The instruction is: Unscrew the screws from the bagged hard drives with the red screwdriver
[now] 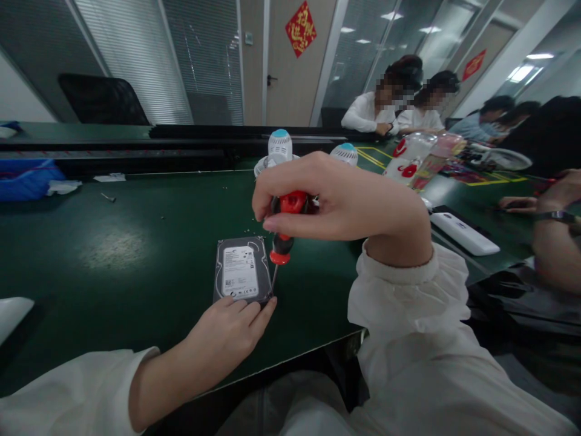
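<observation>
A hard drive [240,269] with a white label lies flat on the green table, in front of me. My left hand [231,330] is at its near edge, fingers closed against it and the index finger stretched to the near right corner; the thumb is hidden. Above and to the right, my right hand [313,197] is closed around the handle of a red and black screwdriver [282,243]. The screwdriver's shaft points down, slightly tilted, and its tip meets the drive's near right corner beside my left index finger. Whether a screw sits under the tip is hidden.
Behind my right hand stand two white devices with blue tops, one of them a small fan-like unit [280,145]. A blue bin [29,178] is at left, and a white power-bank-like block [465,233] at right. Another person's forearm [556,236] rests at the right edge.
</observation>
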A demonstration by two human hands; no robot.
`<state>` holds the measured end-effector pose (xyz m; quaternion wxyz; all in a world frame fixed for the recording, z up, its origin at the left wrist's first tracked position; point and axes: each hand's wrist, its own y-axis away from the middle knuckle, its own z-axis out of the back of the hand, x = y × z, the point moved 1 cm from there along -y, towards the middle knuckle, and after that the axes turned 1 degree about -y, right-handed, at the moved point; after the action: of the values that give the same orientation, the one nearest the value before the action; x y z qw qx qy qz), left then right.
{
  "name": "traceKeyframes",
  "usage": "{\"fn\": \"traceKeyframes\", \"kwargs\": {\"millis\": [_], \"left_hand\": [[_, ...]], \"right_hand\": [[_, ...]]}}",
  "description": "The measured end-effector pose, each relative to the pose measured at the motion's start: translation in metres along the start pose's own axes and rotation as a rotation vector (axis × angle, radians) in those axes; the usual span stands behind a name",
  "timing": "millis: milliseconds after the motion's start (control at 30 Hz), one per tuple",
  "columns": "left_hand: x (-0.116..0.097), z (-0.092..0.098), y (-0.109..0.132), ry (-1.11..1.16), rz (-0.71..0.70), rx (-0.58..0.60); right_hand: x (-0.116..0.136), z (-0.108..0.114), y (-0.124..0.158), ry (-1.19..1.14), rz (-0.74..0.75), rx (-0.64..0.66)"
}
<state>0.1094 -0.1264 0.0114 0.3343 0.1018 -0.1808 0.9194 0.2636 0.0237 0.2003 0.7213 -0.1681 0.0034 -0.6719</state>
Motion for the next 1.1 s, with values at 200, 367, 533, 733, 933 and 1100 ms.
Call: {"fn": "traceKeyframes", "kwargs": {"millis": [200,367,533,733,933,1100], "left_hand": [[-0.001,0.000,0.000,-0.002,0.004,-0.017],[-0.001,-0.001,0.001,-0.021,0.008,0.006],[0.000,0.000,0.000,-0.014,0.016,0.086],[0.001,0.001,-0.001,-0.012,0.026,0.102],[0.002,0.002,-0.002,-0.005,0.022,0.057],[0.002,0.003,-0.001,-0.031,0.011,0.054]], "right_hand": [[0.003,-0.001,0.001,0.002,0.076,0.017],[0.005,-0.003,0.001,0.035,0.032,-0.031],[0.001,-0.008,0.000,0.017,-0.006,-0.075],[-0.005,-0.022,-0.001,-0.033,-0.098,-0.237],[-0.004,-0.042,0.000,-0.100,-0.083,-0.408],[-0.011,-0.058,0.000,-0.079,-0.050,-0.633]]}}
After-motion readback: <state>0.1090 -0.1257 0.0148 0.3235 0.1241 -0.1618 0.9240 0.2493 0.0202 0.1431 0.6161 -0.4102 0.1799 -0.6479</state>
